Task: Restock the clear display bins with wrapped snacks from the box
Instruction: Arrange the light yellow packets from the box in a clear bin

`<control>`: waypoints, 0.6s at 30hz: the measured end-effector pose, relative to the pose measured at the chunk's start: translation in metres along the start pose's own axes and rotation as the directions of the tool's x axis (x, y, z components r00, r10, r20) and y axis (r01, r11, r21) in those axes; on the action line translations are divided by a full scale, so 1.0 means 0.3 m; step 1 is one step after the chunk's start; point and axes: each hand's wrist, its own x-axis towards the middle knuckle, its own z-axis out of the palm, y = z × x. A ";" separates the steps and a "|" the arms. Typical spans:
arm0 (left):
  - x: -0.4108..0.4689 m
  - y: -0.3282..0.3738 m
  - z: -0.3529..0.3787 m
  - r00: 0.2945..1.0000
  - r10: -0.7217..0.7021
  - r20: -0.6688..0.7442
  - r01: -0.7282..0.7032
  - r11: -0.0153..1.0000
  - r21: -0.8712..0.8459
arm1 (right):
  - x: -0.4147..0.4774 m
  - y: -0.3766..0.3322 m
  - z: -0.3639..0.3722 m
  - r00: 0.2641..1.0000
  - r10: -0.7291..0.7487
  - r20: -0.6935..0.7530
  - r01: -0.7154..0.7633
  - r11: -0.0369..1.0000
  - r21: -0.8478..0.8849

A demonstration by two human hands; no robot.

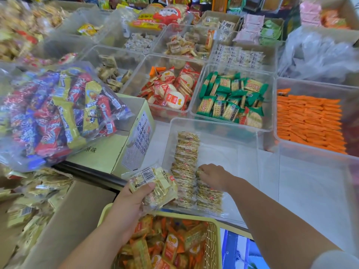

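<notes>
On the bin-crowded desk [155,144], my left hand [132,202] grips wrapped snacks [153,183] while my right hand [212,175] pinches packets [209,195] inside the lower-centre clear bin [213,123].

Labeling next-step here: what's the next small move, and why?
Probably the right hand takes more packets from the bundle in the left hand and extends the second row in the clear bin: that row ends short of the first row beside it, and much of the bin floor is bare.

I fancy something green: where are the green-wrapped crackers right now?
In the head view, the green-wrapped crackers lie in a clear bin right of centre, between the red-wrapped rice crackers and the orange packets.
</notes>
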 end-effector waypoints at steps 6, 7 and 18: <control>-0.014 0.009 -0.014 0.998 -0.048 -0.029 0.041 0.976 -0.214 | -0.053 0.021 0.002 0.978 -0.003 -0.210 0.003 1.000 0.002; -0.021 0.012 -0.013 0.998 -0.058 -0.031 0.048 0.969 -0.241 | -0.073 0.020 -0.002 0.973 -0.013 -0.231 0.016 1.000 0.011; -0.092 0.016 0.025 0.973 -0.179 0.148 0.215 0.933 -0.289 | -0.421 -0.172 0.013 0.455 -0.669 -0.587 0.695 0.680 -0.236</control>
